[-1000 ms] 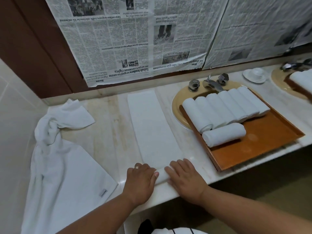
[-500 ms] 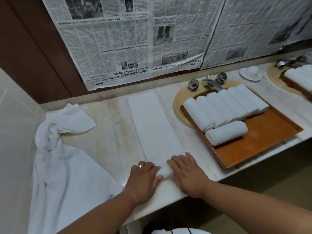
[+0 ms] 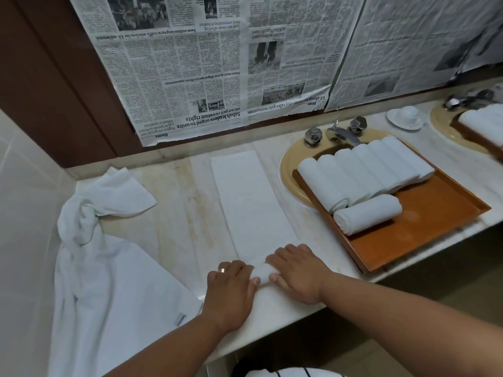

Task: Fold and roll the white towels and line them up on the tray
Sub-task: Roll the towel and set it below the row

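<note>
A bathroom: a long marble vanity tabletop point(image 3: 168, 213) holds two inset beige basins point(image 3: 286, 170) with chrome taps point(image 3: 343, 133), beside a pale tiled wall point(image 3: 21, 186) at left.

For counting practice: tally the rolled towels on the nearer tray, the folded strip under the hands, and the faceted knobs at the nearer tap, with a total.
Rolled towels on the tray: 7
Folded strip, held by left hand and right hand: 1
Faceted knobs: 2
Total: 10

A gold-toned ring point(image 3: 221, 270) circles one finger of the left hand point(image 3: 231, 291); a white garment point(image 3: 283, 373) with thin dark stripes shows at the lower edge.
</note>
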